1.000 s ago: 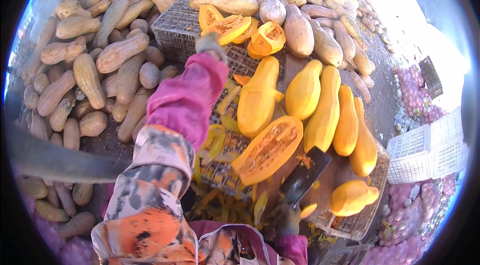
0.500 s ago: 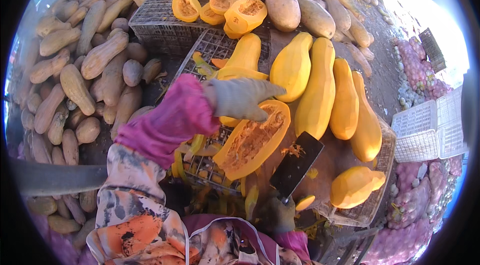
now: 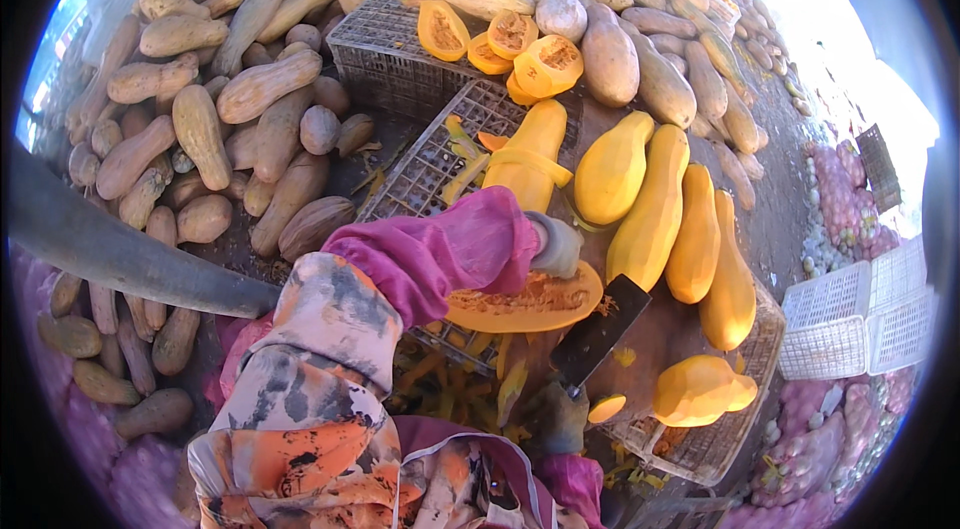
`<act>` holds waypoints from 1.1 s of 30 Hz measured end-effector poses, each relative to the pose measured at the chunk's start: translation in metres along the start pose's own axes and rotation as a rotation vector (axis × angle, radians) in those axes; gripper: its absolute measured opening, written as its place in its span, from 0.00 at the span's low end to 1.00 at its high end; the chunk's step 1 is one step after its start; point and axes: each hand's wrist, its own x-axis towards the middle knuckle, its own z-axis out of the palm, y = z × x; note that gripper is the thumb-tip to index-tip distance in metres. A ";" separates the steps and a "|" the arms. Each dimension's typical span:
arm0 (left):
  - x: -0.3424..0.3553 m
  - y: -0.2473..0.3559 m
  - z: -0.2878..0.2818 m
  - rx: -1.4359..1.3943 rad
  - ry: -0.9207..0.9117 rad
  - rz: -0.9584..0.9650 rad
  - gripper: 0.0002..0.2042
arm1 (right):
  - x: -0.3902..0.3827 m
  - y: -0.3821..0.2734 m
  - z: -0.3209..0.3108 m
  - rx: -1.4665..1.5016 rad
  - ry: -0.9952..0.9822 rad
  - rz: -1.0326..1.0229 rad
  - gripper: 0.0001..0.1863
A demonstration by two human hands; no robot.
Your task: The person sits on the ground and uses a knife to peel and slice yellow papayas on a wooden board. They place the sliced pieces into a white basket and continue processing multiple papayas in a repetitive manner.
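Note:
A grey-beige glove covers my left hand (image 3: 557,247), which is curled at the far edge of a halved orange squash (image 3: 525,304); its fingertips are partly hidden. The stringy cut face of this half points up toward me. My right hand (image 3: 556,417), in a dark, soiled glove, is closed round the handle of a cleaver (image 3: 598,332). Its broad dark blade, with bits of orange pulp on it, lies close to the half's right end. Beyond my left hand is a peeled yellow squash (image 3: 535,149) with a strip of squash across it.
Several peeled squashes (image 3: 648,219) line the board's right side, with another peeled squash (image 3: 700,391) nearer. Cut pieces (image 3: 548,66) rest by an upturned crate (image 3: 375,44). Unpeeled squashes (image 3: 270,89) are heaped left and behind. White crates (image 3: 825,319) stand at right.
My left hand has drawn back from its outstretched reach and curled at the half's far edge. The squash half has turned from slanting to nearly crosswise. My view has shifted left.

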 end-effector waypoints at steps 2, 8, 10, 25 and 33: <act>-0.024 -0.001 0.007 -0.362 0.060 -0.162 0.23 | -0.003 -0.003 -0.002 -0.035 -0.043 -0.046 0.14; -0.106 -0.026 0.038 -0.337 -0.334 -0.262 0.34 | -0.003 0.000 -0.005 0.007 -0.093 -0.097 0.15; -0.123 -0.036 0.052 -0.467 -0.296 -0.309 0.34 | 0.003 0.009 -0.008 0.023 -0.082 -0.116 0.15; -0.153 -0.098 0.098 -1.103 0.862 0.293 0.21 | -0.021 -0.028 0.016 -0.044 0.046 0.028 0.04; -0.106 -0.316 -0.010 -0.239 0.596 -0.875 0.16 | 0.032 0.045 -0.046 0.989 -0.368 0.385 0.07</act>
